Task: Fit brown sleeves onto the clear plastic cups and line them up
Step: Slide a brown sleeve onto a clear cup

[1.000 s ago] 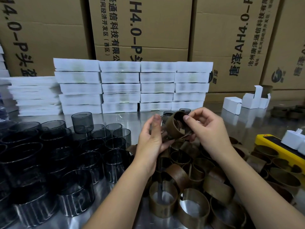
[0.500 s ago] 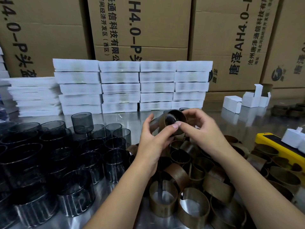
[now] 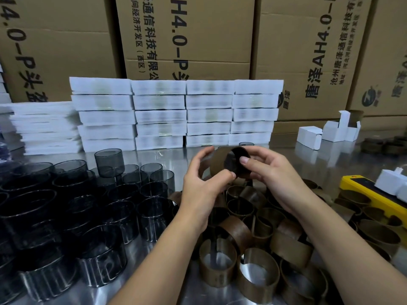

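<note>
Sleeve (image 3: 217, 167): wrapped round the cup (image 3: 232, 161), held sideways above the loose sleeves (image 3: 259, 269), likely so the thumbs can seat it.
Left hand (image 3: 202, 186): fingers (image 3: 206, 154) curl round the sleeve.
Right hand (image 3: 275, 172): fingers (image 3: 246, 160) pinch the cup's rim.

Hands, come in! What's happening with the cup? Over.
Both busy: left hand and right hand gripping brown sleeve, cup inside it, above table. Nothing blocking. Loose sleeves below, bare cups left.

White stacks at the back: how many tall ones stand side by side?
4, in a row against the cardboard boxes: leftmost stack, second stack, third stack, rightmost stack. A lower pile sits left of them; more may be hidden.
</note>
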Available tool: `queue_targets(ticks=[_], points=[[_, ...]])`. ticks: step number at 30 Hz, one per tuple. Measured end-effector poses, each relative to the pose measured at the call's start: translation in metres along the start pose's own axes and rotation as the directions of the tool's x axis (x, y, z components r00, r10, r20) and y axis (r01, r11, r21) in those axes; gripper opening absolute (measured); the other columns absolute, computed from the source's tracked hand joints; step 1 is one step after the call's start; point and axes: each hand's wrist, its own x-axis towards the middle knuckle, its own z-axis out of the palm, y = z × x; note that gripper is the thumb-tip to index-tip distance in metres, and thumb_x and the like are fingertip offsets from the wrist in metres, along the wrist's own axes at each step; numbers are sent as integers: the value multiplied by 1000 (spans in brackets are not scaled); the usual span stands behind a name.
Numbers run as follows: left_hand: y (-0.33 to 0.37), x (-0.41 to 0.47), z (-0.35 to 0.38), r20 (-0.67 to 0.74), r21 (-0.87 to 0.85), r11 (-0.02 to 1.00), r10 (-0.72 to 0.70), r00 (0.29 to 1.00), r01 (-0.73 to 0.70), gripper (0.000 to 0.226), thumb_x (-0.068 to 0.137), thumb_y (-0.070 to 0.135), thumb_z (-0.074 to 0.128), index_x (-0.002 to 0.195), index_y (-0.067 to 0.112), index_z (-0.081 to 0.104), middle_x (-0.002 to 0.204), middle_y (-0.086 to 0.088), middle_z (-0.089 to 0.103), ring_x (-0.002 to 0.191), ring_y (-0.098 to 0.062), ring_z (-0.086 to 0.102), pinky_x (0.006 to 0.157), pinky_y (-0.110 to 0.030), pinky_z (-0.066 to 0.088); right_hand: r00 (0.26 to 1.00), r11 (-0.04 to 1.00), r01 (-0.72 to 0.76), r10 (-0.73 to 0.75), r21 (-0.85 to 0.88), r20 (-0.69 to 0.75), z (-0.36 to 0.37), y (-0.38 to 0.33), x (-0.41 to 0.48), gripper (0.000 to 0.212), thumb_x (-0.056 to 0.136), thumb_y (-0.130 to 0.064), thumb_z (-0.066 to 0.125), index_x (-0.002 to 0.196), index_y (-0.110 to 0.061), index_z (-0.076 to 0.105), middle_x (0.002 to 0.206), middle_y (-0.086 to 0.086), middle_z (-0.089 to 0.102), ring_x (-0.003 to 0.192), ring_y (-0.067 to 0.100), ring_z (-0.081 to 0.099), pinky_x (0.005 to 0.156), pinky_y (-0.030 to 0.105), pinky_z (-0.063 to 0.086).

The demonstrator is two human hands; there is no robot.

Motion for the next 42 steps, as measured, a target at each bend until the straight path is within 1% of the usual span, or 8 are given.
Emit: queue_targets(ticks=[3,8,16,20,26,32,38,42], points=[[4,-1,3,11,-117,993,-26,1000,27,45,62,12,69,105,23,67,102,-5,71,89,-20,71,69,-33,58,1000,1000,3,-3,-6,4,0,1,0,26,81,-21,68,106,-16,68,92,13,67,86,18,64,82,33,52],[11,-3,6,74,-254,956,-131,989,145,65,73,33,69,129,4,53,125,-21,62,113,-35,63,76,-40,59,997,995,-68,70,-76,25,0,1,1,55,66,-70,62,100,-28,72,98,1,74,91,18,68,79,31,55],[10,-4,9,158,-279,936,-175,972,214,76,56,51,76,118,11,61,111,-14,71,95,-24,71,65,-34,58,981,966,-171,185,-195,54,-1,1,1,91,55,-93,46,121,-34,63,116,-9,68,113,14,61,105,45,42],[8,-5,9,171,-281,936,-169,971,213,70,55,50,78,112,13,63,99,-8,73,83,-19,73,57,-29,56,973,965,-169,196,-199,121,1,0,-2,74,66,-88,44,117,-38,63,111,-5,70,107,26,64,95,54,49],[5,-3,7,173,-128,974,-162,972,185,59,62,63,71,103,21,71,96,-6,72,81,-15,70,52,-23,52,988,970,-83,110,-230,106,1,1,-2,82,60,-90,50,103,-22,66,98,26,66,70,25,63,72,40,47],[7,-2,12,154,-91,970,-209,966,225,75,54,77,58,103,21,68,92,-5,76,79,-16,73,50,-23,55,991,987,-95,106,-131,78,0,4,0,76,70,-79,55,100,-10,66,67,-4,65,52,1,54,47,12,40],[2,0,13,76,-78,971,-220,973,226,67,65,72,43,94,17,68,79,-6,76,68,-16,73,46,-23,54,993,989,-112,115,-98,29,5,6,0,58,64,-75,55,92,-25,66,75,-7,69,61,3,60,51,13,42],[0,2,14,43,-91,973,-209,977,212,61,78,68,40,93,16,67,75,-7,75,65,-17,73,46,-25,54,995,995,-94,94,-27,20,5,10,2,44,71,-64,56,95,-29,66,109,-4,68,94,16,63,85,38,45]])
